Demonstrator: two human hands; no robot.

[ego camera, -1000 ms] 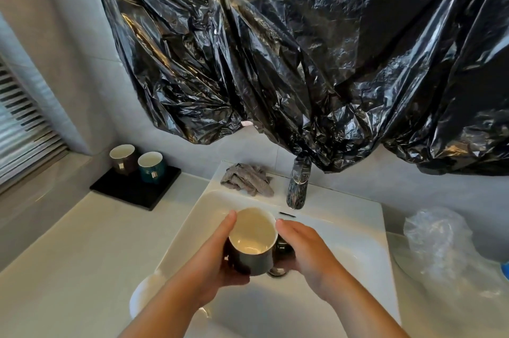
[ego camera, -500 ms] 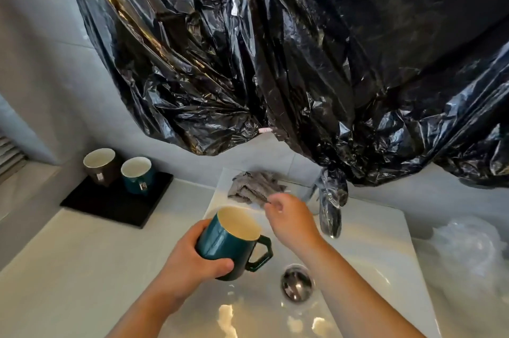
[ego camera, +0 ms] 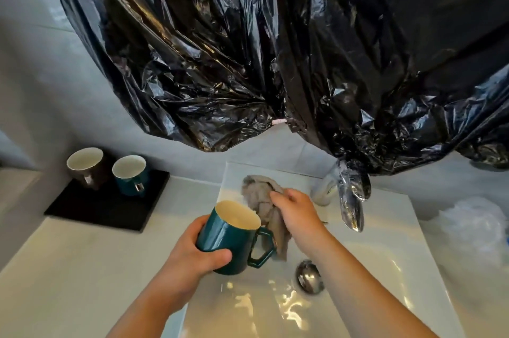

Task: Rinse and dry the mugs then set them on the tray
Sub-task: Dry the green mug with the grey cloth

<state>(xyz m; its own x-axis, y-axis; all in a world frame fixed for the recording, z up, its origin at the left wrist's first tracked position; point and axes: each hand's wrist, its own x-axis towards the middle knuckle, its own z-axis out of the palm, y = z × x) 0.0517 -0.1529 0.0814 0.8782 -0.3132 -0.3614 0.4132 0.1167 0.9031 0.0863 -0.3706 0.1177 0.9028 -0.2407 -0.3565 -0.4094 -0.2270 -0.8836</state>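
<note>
My left hand (ego camera: pixel 197 251) grips a teal mug (ego camera: pixel 228 238) with a cream inside, tilted over the left side of the white sink (ego camera: pixel 385 269), its handle pointing right. My right hand (ego camera: pixel 296 212) holds a grey cloth (ego camera: pixel 264 205) just behind the mug; part of the cloth hangs down beside the handle. On the counter at the left lies a black tray (ego camera: pixel 104 208) carrying a brown mug (ego camera: pixel 86 167) and a second teal mug (ego camera: pixel 130 175), both upright.
A chrome tap (ego camera: pixel 349 200) stands at the back of the sink, and the drain plug (ego camera: pixel 309 275) sits in the basin. Black plastic sheeting (ego camera: pixel 275 48) hangs over the wall above. Clear crumpled plastic (ego camera: pixel 471 222) lies at the right. White counter (ego camera: pixel 68 269) spreads left of the sink.
My right hand left the mug, reached back to the cloth by the tap, and now lifts it toward the mug. My left hand turned the mug so its handle points right.
</note>
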